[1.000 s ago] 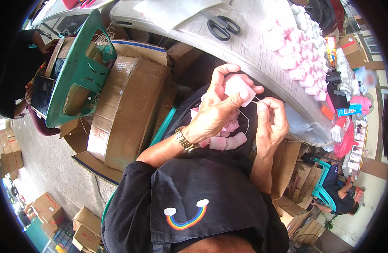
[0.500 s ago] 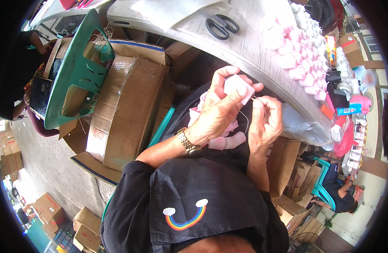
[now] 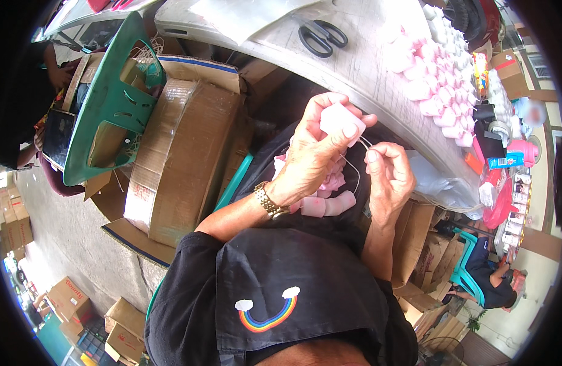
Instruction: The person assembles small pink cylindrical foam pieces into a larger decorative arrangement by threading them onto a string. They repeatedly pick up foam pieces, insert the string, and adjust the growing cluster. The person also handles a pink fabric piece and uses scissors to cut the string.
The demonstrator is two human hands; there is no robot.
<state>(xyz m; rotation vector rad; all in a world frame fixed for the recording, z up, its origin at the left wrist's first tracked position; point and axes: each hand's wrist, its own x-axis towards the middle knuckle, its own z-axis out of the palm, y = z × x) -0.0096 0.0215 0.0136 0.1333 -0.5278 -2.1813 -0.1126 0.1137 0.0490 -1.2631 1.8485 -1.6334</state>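
Observation:
My left hand [image 3: 311, 146] is closed around a pale pink candle [image 3: 337, 118], its thumb pressed over the near side. A thin white wick cord [image 3: 358, 174] comes from the candle's right end and loops down over my lap. My right hand [image 3: 389, 180], just to the right, pinches this cord between thumb and forefinger, a short way off the candle. Below both hands, more pink candles [image 3: 313, 207] lie on dark cloth in my lap, partly covered by my left hand and wrist.
Ahead is a light table [image 3: 354, 79] with black-handled scissors [image 3: 322, 38], a white sheet [image 3: 250, 15] and rows of pink candles [image 3: 436, 97]. A cardboard box [image 3: 183, 152] and green plastic chair [image 3: 113, 104] stand left. A clear plastic bag [image 3: 439, 183] hangs right. Other people sit at both sides.
My right hand has drawn slightly right and down from the candle, and more cord shows between them. The candle has tilted and shifted a little left in my left hand.

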